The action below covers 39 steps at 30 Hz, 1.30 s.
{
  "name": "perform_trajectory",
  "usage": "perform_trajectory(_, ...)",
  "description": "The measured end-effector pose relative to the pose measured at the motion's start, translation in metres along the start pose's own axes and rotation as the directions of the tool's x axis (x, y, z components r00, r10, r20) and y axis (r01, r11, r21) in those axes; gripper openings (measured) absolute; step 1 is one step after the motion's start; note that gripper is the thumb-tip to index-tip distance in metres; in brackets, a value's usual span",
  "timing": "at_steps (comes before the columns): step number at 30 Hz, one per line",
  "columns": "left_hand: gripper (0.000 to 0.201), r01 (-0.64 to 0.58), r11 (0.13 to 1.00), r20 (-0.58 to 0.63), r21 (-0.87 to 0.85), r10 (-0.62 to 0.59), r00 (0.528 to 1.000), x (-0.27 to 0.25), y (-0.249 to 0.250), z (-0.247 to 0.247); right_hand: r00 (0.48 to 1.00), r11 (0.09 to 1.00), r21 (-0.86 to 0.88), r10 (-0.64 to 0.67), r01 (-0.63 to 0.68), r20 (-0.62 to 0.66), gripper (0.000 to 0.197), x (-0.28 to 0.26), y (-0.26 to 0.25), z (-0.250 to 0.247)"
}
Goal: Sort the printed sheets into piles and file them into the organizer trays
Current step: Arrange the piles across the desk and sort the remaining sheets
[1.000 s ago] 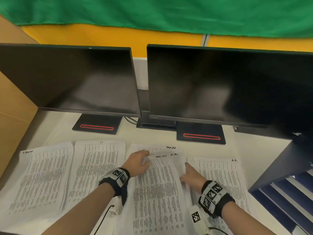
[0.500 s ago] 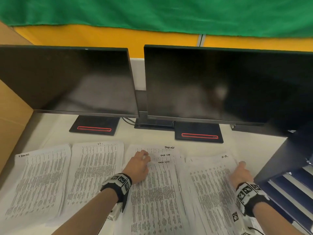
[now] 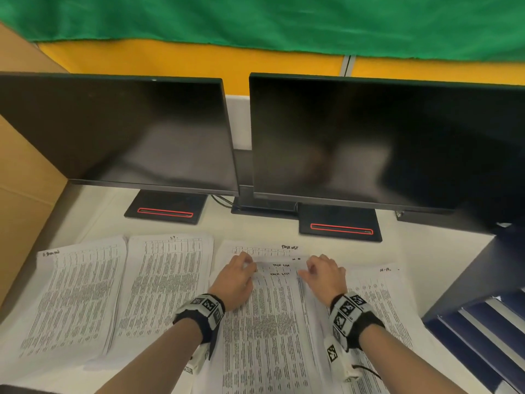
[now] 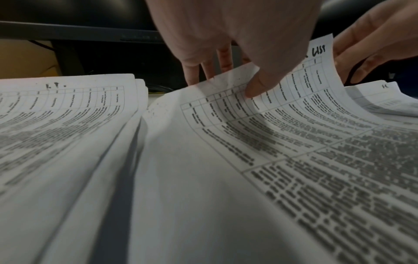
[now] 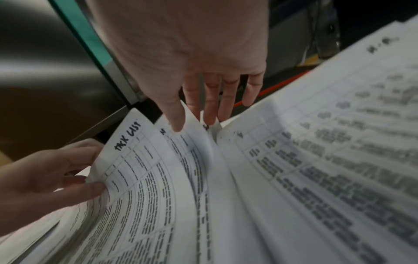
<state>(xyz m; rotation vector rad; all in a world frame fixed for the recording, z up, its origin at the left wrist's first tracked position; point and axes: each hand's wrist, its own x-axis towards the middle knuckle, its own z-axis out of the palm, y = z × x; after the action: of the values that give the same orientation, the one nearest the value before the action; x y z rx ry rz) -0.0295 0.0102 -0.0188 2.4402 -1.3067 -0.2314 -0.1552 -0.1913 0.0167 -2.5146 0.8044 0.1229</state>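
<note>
Four piles of printed sheets lie in a row on the white desk. My left hand [image 3: 246,263] pinches the top left corner of the top sheet [image 4: 282,100] of the middle pile [image 3: 270,331], thumb on its face and fingers behind, and the corner curls up. My right hand [image 3: 311,269] is at the same pile's top right corner, its thumb [image 5: 176,123] in front of a lifted sheet edge and its fingers behind it. "Task list" is handwritten on the sheet [image 5: 140,160] that the left hand [image 5: 56,175] holds. The dark blue organizer trays [image 3: 483,345] stand at the right.
Two dark monitors [image 3: 119,135] [image 3: 377,140] on black stands fill the back of the desk. A cardboard panel [image 3: 20,194] walls the left side. Sorted piles lie at the far left [image 3: 71,297], left of middle [image 3: 167,282] and right [image 3: 383,305].
My right hand carried a sheet to the right pile, left it there, and has come back left to the middle pile's top edge. My left hand stayed at that pile's top left corner.
</note>
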Motion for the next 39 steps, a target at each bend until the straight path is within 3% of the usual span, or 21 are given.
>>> perform_trajectory(2,0.024,-0.007,1.000,-0.020,0.009,0.007,1.000,0.000,0.002,-0.002,1.000,0.999,0.052,0.002,-0.001,-0.007,0.026,0.000,-0.003,0.001)
perform_trajectory(5,0.019,-0.056,0.998,-0.064,0.033,0.058,0.996,0.002,0.004,-0.002,0.995,0.987,0.125,-0.100,0.098,0.008,0.037,-0.005,-0.007,0.004)
perform_trajectory(8,0.018,-0.079,0.996,-0.061,0.034,0.081,0.995,0.005,0.007,-0.002,0.985,0.978,0.146,-0.161,0.150,0.061,0.034,-0.010,-0.007,0.008)
perform_trajectory(13,0.013,-0.093,0.995,-0.058,0.035,0.095,0.994,0.004,0.013,-0.001,0.981,0.979,0.091,-0.189,0.184,0.047,0.030,-0.014,0.000,0.013)
perform_trajectory(19,0.013,-0.075,0.997,-0.080,0.023,0.077,0.994,0.001,0.015,0.000,0.990,0.943,0.302,-0.129,0.141,-0.058,0.026,-0.024,0.003,0.013)
perform_trajectory(21,0.011,-0.080,0.996,-0.085,0.031,0.082,0.993,0.001,0.015,-0.001,0.994,0.933,0.343,-0.089,0.106,-0.065,0.011,-0.029,-0.001,0.009)
perform_trajectory(23,0.009,-0.090,0.995,-0.089,0.031,0.092,0.992,0.000,0.014,-0.001,0.992,0.912,0.390,-0.119,0.124,-0.037,0.004,-0.033,-0.002,0.007)
perform_trajectory(27,0.012,-0.114,0.993,-0.103,0.013,0.115,0.988,-0.002,0.015,-0.002,0.975,0.838,0.538,-0.184,0.089,0.127,0.024,-0.041,-0.003,0.006)
perform_trajectory(29,0.015,-0.109,0.994,-0.095,0.019,0.110,0.989,-0.003,0.015,-0.002,0.980,0.752,0.658,-0.103,-0.035,0.170,0.038,-0.040,-0.002,0.007)
perform_trajectory(32,0.017,-0.079,0.997,-0.076,-0.014,0.077,0.994,-0.005,0.014,-0.002,0.981,0.683,0.710,0.057,-0.173,0.184,0.027,-0.028,0.002,0.011)
perform_trajectory(34,0.020,-0.033,0.997,-0.057,-0.072,0.029,0.998,-0.006,0.016,-0.003,0.975,0.758,0.616,0.131,-0.216,0.181,0.015,-0.017,0.006,0.016)
perform_trajectory(36,0.021,0.025,0.993,-0.017,-0.115,-0.027,0.999,-0.005,0.019,-0.006,0.965,0.820,0.511,0.185,-0.256,0.186,0.019,-0.009,0.008,0.022)
perform_trajectory(39,0.020,0.065,0.986,0.035,-0.151,-0.060,0.998,-0.004,0.021,-0.008,0.956,0.832,0.474,0.225,-0.290,0.188,0.019,-0.004,0.007,0.026)
